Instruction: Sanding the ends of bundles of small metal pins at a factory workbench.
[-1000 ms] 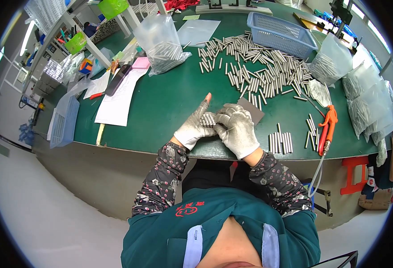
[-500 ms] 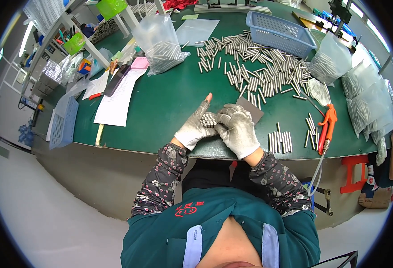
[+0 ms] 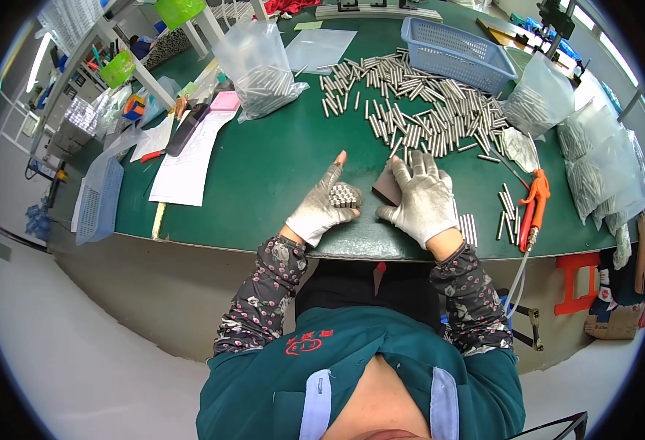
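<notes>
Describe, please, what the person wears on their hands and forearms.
Both the left hand and the right hand wear light grey knitted gloves, the left one with an open index fingertip. Dark floral-patterned sleeve covers run up both forearms, over a teal work jacket.

1. This is a workshop for small metal parts, with a green bench (image 3: pixel 264 169).
2. Many short metal rods (image 3: pixel 418 110) lie loose beyond the right hand (image 3: pixel 421 198).
3. Clear bags of rods (image 3: pixel 260 70) and a blue basket (image 3: pixel 458 51) stand further away.
4. An orange air gun (image 3: pixel 534 202) with its hose lies just right of that hand.
</notes>
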Motion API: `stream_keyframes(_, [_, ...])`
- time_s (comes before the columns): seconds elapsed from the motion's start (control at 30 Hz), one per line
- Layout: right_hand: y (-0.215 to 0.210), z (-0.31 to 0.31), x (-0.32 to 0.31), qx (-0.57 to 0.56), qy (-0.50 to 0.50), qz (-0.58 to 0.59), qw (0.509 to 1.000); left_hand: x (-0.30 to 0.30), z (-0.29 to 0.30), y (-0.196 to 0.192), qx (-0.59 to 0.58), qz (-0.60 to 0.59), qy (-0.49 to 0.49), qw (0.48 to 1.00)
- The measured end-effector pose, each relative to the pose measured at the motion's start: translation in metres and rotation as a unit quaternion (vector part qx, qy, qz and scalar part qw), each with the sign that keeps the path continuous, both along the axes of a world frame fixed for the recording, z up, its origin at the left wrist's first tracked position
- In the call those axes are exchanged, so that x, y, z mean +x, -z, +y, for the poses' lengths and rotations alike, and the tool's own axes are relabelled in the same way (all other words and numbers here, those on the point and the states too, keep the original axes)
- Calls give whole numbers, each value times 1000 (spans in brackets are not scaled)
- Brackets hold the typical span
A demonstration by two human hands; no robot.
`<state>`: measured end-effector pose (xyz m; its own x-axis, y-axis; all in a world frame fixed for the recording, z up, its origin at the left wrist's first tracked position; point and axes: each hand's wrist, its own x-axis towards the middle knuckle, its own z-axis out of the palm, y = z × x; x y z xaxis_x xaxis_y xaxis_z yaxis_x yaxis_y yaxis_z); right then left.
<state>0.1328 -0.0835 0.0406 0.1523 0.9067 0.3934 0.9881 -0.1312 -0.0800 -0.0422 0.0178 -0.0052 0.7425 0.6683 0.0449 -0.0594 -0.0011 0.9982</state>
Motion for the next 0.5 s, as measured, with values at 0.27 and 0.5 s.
stream_keyframes(0.27, [-18,-8,-8,61,-131,183,972,2,-6,-5,-105,-40,31,993])
stream_keyframes(0.5, [-30,4,0,100,-102,136,980,1,-10,-6,-65,-33,3,997])
